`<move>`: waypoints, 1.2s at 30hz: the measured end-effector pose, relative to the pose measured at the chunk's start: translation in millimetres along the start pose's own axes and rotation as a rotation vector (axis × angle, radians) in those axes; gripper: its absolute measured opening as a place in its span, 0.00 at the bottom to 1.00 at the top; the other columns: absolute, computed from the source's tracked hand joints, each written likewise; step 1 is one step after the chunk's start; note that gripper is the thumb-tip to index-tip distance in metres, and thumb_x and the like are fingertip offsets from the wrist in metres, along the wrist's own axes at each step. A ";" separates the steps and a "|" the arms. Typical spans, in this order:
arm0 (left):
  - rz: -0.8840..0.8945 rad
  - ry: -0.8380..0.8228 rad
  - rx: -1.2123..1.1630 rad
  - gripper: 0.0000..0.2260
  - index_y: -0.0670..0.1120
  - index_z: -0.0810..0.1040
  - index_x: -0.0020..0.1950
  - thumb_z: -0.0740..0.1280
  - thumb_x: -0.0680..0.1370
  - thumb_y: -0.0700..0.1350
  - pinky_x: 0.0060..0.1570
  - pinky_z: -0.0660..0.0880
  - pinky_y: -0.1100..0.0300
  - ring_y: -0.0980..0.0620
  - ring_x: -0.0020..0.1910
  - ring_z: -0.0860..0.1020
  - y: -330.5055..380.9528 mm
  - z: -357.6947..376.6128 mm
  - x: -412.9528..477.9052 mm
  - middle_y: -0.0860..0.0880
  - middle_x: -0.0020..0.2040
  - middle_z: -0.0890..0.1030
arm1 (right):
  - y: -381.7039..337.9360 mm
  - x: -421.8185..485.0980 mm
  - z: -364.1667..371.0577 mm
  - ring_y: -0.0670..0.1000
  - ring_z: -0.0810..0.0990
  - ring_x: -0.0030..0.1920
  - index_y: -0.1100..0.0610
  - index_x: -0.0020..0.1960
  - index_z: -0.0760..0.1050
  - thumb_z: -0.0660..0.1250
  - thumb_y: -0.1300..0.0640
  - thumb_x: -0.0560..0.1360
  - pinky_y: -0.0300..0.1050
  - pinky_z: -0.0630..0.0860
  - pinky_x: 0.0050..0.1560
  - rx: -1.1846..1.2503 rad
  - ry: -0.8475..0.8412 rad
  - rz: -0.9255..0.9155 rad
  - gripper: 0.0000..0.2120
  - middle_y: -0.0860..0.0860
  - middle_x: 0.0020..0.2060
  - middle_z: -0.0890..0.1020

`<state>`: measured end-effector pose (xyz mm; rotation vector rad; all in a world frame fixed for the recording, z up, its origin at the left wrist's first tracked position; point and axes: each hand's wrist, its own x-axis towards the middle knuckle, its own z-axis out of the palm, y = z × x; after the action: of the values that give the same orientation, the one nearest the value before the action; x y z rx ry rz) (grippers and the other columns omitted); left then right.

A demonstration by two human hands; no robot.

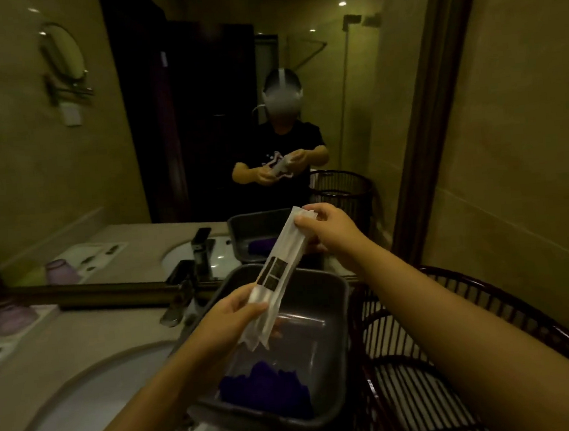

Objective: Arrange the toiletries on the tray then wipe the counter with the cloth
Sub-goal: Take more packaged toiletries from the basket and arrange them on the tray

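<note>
Both hands, left hand (pixel 231 314) and right hand (pixel 325 227), pinch closed on a white packet (pixel 281 270) above the tray (pixel 336 317). Purple cloth (pixel 267 393) lies at its 6 o'clock end. Arranging looks barely begun; the worktop (pixel 80 336) appears unwiped.

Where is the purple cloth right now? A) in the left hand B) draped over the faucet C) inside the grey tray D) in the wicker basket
C: the purple cloth lies bunched at the near end of the grey tray, while both hands, left hand and right hand, hold a white sachet above it.
</note>
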<state>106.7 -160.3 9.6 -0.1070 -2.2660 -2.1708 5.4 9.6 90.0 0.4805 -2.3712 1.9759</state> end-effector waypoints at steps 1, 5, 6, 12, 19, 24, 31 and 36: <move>-0.001 0.017 -0.007 0.10 0.52 0.76 0.56 0.62 0.77 0.41 0.35 0.78 0.63 0.52 0.41 0.83 -1.5 -10.3 -7.1 0.45 0.47 0.82 | -0.6 -0.1 11.8 0.48 0.77 0.45 0.58 0.65 0.67 0.65 0.58 0.76 0.37 0.81 0.35 0.016 -0.025 -0.003 0.19 0.51 0.51 0.72; 0.011 0.099 -0.086 0.12 0.49 0.74 0.59 0.61 0.77 0.40 0.38 0.79 0.61 0.49 0.46 0.83 -10.2 -58.4 -37.8 0.43 0.51 0.81 | -4.5 2.0 66.5 0.55 0.79 0.53 0.59 0.63 0.69 0.65 0.55 0.76 0.48 0.81 0.50 0.036 -0.152 0.007 0.18 0.57 0.55 0.76; 0.015 0.122 -0.110 0.11 0.49 0.75 0.58 0.61 0.77 0.39 0.38 0.79 0.60 0.49 0.46 0.83 -13.3 -72.4 -45.8 0.43 0.51 0.81 | -6.0 1.9 83.2 0.55 0.79 0.53 0.59 0.62 0.70 0.65 0.54 0.76 0.48 0.81 0.50 0.050 -0.190 0.012 0.17 0.57 0.55 0.77; 0.016 0.235 -0.147 0.10 0.47 0.75 0.57 0.60 0.78 0.42 0.42 0.80 0.56 0.45 0.48 0.83 -31.2 -174.6 -103.4 0.45 0.47 0.84 | -20.4 -1.5 207.9 0.53 0.80 0.43 0.63 0.58 0.74 0.60 0.56 0.79 0.45 0.80 0.44 0.189 -0.288 0.114 0.13 0.56 0.46 0.79; -0.049 0.303 -0.158 0.10 0.44 0.75 0.58 0.59 0.79 0.42 0.45 0.80 0.52 0.43 0.51 0.82 -50.3 -294.5 -169.1 0.42 0.52 0.83 | -19.9 -12.6 355.7 0.56 0.80 0.49 0.56 0.46 0.73 0.64 0.53 0.77 0.48 0.80 0.49 0.091 -0.290 0.091 0.07 0.59 0.49 0.80; -0.069 0.373 -0.260 0.11 0.43 0.74 0.59 0.60 0.79 0.42 0.44 0.80 0.52 0.42 0.53 0.81 -60.9 -360.3 -216.8 0.41 0.52 0.83 | -25.7 -22.8 440.2 0.54 0.81 0.41 0.61 0.48 0.71 0.65 0.52 0.76 0.38 0.80 0.33 0.098 -0.379 0.089 0.12 0.59 0.43 0.81; -0.112 0.502 -0.261 0.12 0.46 0.74 0.59 0.63 0.77 0.45 0.43 0.80 0.51 0.42 0.50 0.82 -75.9 -411.1 -259.3 0.42 0.49 0.84 | -27.0 -32.0 534.8 0.51 0.72 0.32 0.60 0.45 0.72 0.66 0.52 0.75 0.40 0.70 0.30 0.044 -0.491 0.063 0.11 0.60 0.37 0.75; -0.145 0.494 -0.242 0.24 0.48 0.73 0.60 0.73 0.65 0.43 0.42 0.80 0.55 0.44 0.50 0.82 -89.8 -436.1 -267.9 0.46 0.50 0.84 | -22.3 -23.3 579.6 0.50 0.74 0.34 0.59 0.43 0.74 0.62 0.44 0.76 0.38 0.74 0.32 -0.045 -0.587 0.124 0.17 0.55 0.36 0.76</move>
<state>349.5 -612.1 -73.9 0.5464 -1.7856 -2.2117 138.0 -546.8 -9.2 1.0637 -2.8192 2.0404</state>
